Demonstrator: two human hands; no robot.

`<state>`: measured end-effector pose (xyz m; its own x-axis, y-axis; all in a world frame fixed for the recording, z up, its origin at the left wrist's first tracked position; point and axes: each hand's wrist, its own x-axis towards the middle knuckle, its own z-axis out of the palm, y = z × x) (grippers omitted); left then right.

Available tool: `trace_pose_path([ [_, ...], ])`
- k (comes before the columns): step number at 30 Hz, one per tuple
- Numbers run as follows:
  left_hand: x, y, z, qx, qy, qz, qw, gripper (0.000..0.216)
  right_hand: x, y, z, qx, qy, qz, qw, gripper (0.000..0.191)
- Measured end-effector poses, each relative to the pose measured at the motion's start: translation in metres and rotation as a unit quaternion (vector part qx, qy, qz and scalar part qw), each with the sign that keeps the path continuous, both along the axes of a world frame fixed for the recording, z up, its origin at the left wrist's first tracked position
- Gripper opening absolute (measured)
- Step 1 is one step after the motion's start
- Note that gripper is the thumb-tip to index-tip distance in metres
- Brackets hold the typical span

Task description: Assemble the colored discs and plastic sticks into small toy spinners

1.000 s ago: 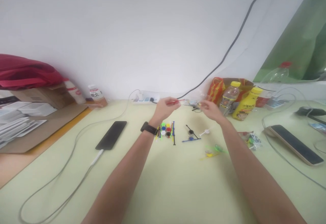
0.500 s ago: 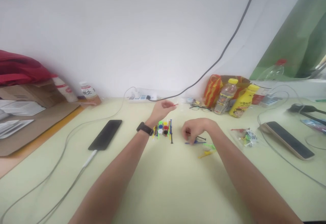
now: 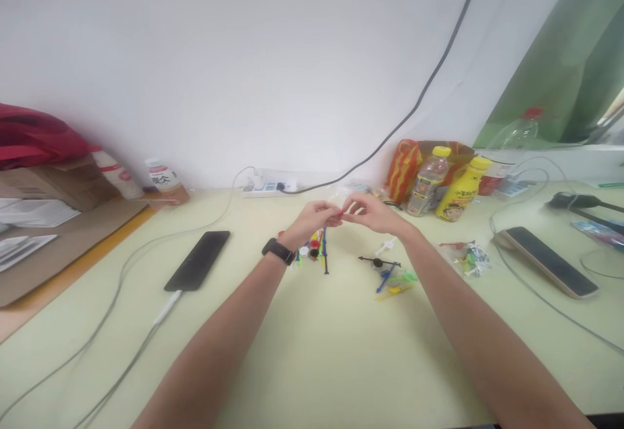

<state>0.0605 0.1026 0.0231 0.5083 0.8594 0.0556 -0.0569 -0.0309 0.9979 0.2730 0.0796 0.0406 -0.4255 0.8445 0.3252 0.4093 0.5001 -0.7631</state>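
My left hand (image 3: pixel 313 218), with a black watch on its wrist, is raised above the table and pinches a thin red plastic stick (image 3: pixel 338 213). My right hand (image 3: pixel 371 212) meets it fingertip to fingertip, pinched on the same stick or on a small part I cannot make out. Below the hands lies a cluster of small coloured round pieces and sticks (image 3: pixel 314 250). To the right, loose pieces lie on the table: a black stick with a disc (image 3: pixel 378 262), a white piece (image 3: pixel 385 245), and blue, green and yellow sticks (image 3: pixel 394 279).
A black phone (image 3: pixel 197 260) on a white cable lies at the left. A power strip (image 3: pixel 266 186) sits by the wall. Bottles (image 3: pixel 461 188) and an orange bag stand at the back right, beside a small bag of parts (image 3: pixel 467 255) and another phone (image 3: pixel 545 260).
My right hand rose from the loose pieces on the table and came up to meet my left hand at the red stick. The black stick now lies farther right.
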Motion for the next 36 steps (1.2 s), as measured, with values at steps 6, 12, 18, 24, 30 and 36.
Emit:
trace_pose_path([
  [6,-0.002,0.002,0.0,-0.017,0.001,-0.008,1.0,0.026,-0.008,0.002,-0.002,-0.04,0.045,-0.005,0.998,0.021],
  [12,0.002,0.003,-0.006,0.036,0.019,0.023,0.999,0.026,-0.015,0.001,-0.009,-0.106,0.078,0.012,0.991,0.012],
  [18,0.0,0.004,-0.008,0.066,0.032,0.015,0.997,0.027,-0.021,0.004,-0.016,-0.09,0.104,-0.012,0.99,0.011],
  [24,0.005,0.003,-0.014,0.058,0.056,0.013,0.997,0.029,-0.022,0.0,-0.016,-0.053,0.007,-0.045,0.998,0.003],
  [30,0.006,-0.007,-0.009,0.166,0.17,0.024,0.971,0.026,-0.001,0.0,-0.016,-0.105,-0.121,-0.076,0.984,0.015],
  [36,0.006,-0.014,-0.015,0.333,0.315,-0.002,0.889,0.016,0.034,-0.001,-0.005,-0.152,-0.352,-0.083,0.92,0.022],
])
